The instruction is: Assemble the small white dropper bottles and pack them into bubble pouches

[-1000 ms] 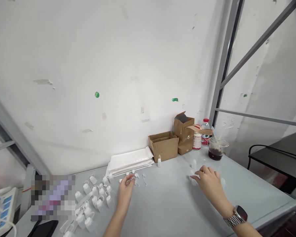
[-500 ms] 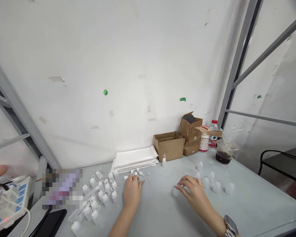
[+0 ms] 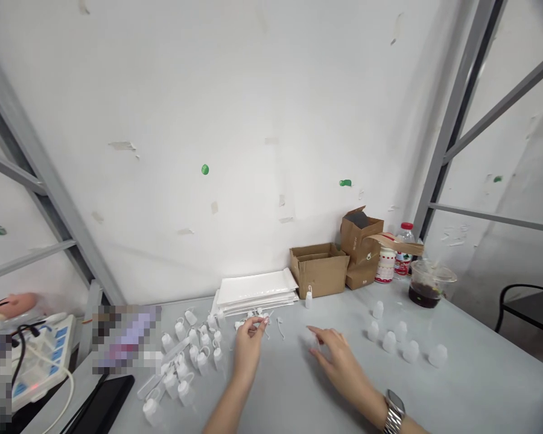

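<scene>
My left hand (image 3: 248, 348) is raised a little over the grey table (image 3: 294, 386), its fingertips pinched on a small white cap piece taken from the loose caps (image 3: 259, 316) by the paper stack. My right hand (image 3: 337, 357), with a metal watch on its wrist, reaches left across the table with fingers curled around a small translucent bottle (image 3: 314, 342). A cluster of small white capped bottles (image 3: 187, 358) lies left of my left hand. Several uncapped bottles (image 3: 400, 340) stand to the right of my right hand.
A stack of white sheets (image 3: 256, 291), two cardboard boxes (image 3: 320, 269), a drink bottle (image 3: 404, 248) and a plastic cup of dark liquid (image 3: 428, 284) line the wall. A power strip (image 3: 36, 361) and a black phone (image 3: 102, 401) lie at the left. A black chair (image 3: 529, 304) stands right.
The view has swung right to left. My right hand moved left from the group of uncapped bottles toward the table's middle, carrying one. My left hand lifted with a cap pinched.
</scene>
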Demonstrator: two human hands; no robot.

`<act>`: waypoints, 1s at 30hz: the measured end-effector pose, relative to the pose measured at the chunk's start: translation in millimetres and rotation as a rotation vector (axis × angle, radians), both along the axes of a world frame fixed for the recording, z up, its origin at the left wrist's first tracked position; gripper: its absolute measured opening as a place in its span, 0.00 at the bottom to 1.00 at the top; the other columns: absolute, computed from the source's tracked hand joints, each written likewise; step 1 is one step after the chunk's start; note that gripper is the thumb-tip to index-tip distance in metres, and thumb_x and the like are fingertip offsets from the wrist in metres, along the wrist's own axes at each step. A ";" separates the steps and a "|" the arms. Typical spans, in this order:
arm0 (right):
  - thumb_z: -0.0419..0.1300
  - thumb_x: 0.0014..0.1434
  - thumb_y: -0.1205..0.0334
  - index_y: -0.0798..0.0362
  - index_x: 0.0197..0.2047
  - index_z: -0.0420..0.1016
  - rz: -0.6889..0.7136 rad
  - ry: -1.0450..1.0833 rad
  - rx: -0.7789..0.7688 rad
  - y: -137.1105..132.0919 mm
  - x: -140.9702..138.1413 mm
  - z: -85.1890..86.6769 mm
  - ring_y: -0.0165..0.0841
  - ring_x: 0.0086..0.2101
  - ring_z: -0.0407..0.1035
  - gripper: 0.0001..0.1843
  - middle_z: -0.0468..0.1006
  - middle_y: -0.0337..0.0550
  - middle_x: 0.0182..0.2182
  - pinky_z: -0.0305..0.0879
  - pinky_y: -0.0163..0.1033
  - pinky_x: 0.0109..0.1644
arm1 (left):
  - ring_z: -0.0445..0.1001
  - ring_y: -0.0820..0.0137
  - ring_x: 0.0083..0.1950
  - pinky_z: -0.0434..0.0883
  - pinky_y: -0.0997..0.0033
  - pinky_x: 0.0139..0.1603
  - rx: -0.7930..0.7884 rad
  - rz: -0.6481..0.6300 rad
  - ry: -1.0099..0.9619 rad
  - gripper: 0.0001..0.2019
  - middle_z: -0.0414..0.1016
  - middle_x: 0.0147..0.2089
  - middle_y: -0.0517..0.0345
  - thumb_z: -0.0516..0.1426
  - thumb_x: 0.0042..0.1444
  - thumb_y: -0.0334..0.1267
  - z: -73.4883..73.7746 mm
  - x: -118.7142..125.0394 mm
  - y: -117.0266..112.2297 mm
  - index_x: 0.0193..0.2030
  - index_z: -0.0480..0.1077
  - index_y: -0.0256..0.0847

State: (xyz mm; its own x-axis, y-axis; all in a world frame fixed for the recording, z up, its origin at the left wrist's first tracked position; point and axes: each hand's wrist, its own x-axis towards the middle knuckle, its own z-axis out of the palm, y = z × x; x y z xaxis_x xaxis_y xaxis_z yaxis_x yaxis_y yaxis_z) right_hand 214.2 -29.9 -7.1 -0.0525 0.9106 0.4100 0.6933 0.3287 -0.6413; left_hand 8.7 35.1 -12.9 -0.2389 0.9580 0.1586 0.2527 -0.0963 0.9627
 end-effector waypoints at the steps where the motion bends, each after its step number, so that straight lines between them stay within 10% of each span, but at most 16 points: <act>1: 0.54 0.55 0.56 0.50 0.46 0.70 0.015 0.083 0.000 7.5 -5.0 8.8 0.36 0.36 0.66 0.16 0.73 0.43 0.33 0.61 0.42 0.43 | 0.60 0.75 0.19 0.59 0.74 0.22 -0.027 -0.052 -0.074 0.19 0.58 0.19 0.67 0.54 0.42 0.55 0.8 1.1 0.0 0.29 0.69 0.40; 5: 0.53 0.53 0.48 0.52 0.43 0.69 0.151 0.540 -0.122 38.9 -32.0 43.8 0.34 0.31 0.68 0.19 0.72 0.42 0.31 0.64 0.38 0.34 | 0.59 0.77 0.13 0.53 0.78 0.16 -0.106 -0.184 -0.277 0.19 0.60 0.13 0.69 0.54 0.42 0.57 5.4 3.6 -0.1 0.28 0.62 0.41; 9: 0.57 0.47 0.42 0.52 0.43 0.66 0.253 0.883 -0.317 53.7 -58.7 41.1 0.30 0.22 0.67 0.27 0.68 0.35 0.23 0.62 0.35 0.24 | 0.72 0.69 0.20 0.58 0.78 0.15 -0.147 -0.168 -0.363 0.21 0.73 0.22 0.57 0.57 0.38 0.57 11.2 2.2 -1.5 0.27 0.61 0.40; 15: 0.63 0.42 0.47 0.58 0.29 0.74 0.237 0.738 -0.357 46.3 -67.4 11.6 0.27 0.21 0.60 0.20 0.67 0.36 0.19 0.58 0.34 0.27 | 0.77 0.61 0.35 0.66 0.73 0.24 -0.085 -0.155 -0.380 0.18 0.78 0.32 0.47 0.58 0.41 0.51 19.9 0.7 -8.3 0.30 0.64 0.38; 30: 0.62 0.43 0.57 0.57 0.25 0.73 0.123 0.560 -0.284 35.7 -72.4 7.9 0.27 0.24 0.57 0.10 0.66 0.35 0.22 0.56 0.33 0.29 | 0.75 0.62 0.39 0.69 0.64 0.42 -0.077 -0.236 -0.507 0.18 0.78 0.36 0.46 0.61 0.38 0.49 21.8 4.2 -12.6 0.31 0.72 0.36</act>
State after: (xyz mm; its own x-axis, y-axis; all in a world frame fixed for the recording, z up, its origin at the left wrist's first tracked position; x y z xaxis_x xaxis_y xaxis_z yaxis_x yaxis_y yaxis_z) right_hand 141.9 5.8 0.8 -0.0113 0.9888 0.1488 0.1957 0.1482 -0.9694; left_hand 12.9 22.5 8.9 -0.0450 0.9990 0.0071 -0.2633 -0.0187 0.9645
